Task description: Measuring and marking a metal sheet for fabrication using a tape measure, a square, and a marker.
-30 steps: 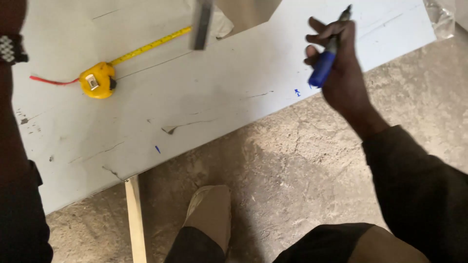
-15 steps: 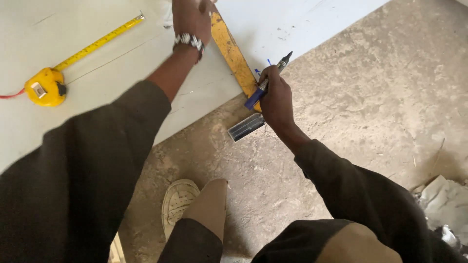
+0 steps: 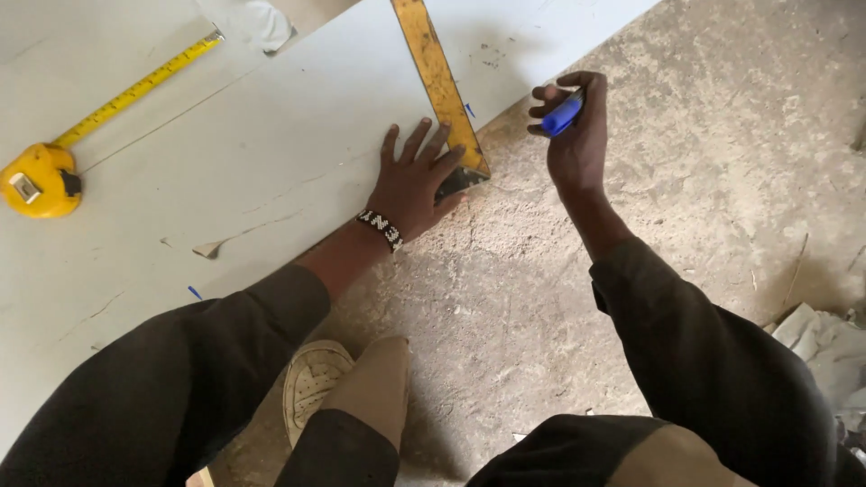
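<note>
Left hand [image 3: 410, 185] lies flat, pinning yellow metal square [image 3: 439, 81] on pale board [image 3: 225, 171]; right hand [image 3: 573, 135] grips blue marker [image 3: 561, 115]; keep the square's stock tight against the edge

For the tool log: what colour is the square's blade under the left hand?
Worn yellow square blade, pressed by the left hand; head view.

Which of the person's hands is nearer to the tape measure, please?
Left. The left hand lies flat on the white board, to the right of the tape measure. The right hand is farther right, off the board, holding a blue pen.
</note>
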